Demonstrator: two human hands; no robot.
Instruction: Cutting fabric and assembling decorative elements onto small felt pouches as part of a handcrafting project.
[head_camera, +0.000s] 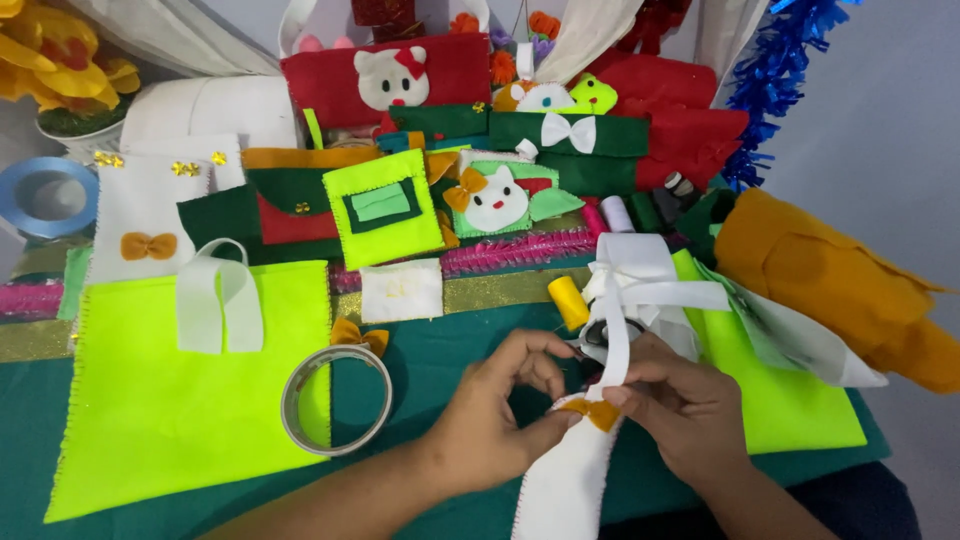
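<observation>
Felt work covers the desk (420, 350), and going from nine o'clock toward three shows what is finished and what is in hand. At nine o'clock lies a large neon-green felt bag (150, 400) with stitched edges and a white looped handle (215, 300) already on it; it looks complete. Just right of it, a roll of clear tape (335, 398) rests on the green cloth, with a small mustard bow (358, 336) at its twelve o'clock, loose and unused. Further up, toward twelve o'clock, stands a row of finished pouches, among them a neon-green pocket pouch (385, 205) and a cat-face pouch (497, 200).

At centre, the left hand (495, 415) pinches its fingertips shut on a mustard felt bow (590, 410), pressing it against the white felt piece (570, 480) that runs down toward six o'clock. The right hand (680, 410) clamps thumb and forefinger on the same bow and on the white strap (615, 350) rising from it. Judging by this, the bow is being placed but is not yet fixed, while the red edge stitching is done. A yellow thread spool (567, 300) stands at twelve o'clock of the hands; at three o'clock lies mustard felt (840, 280), uncut.
</observation>
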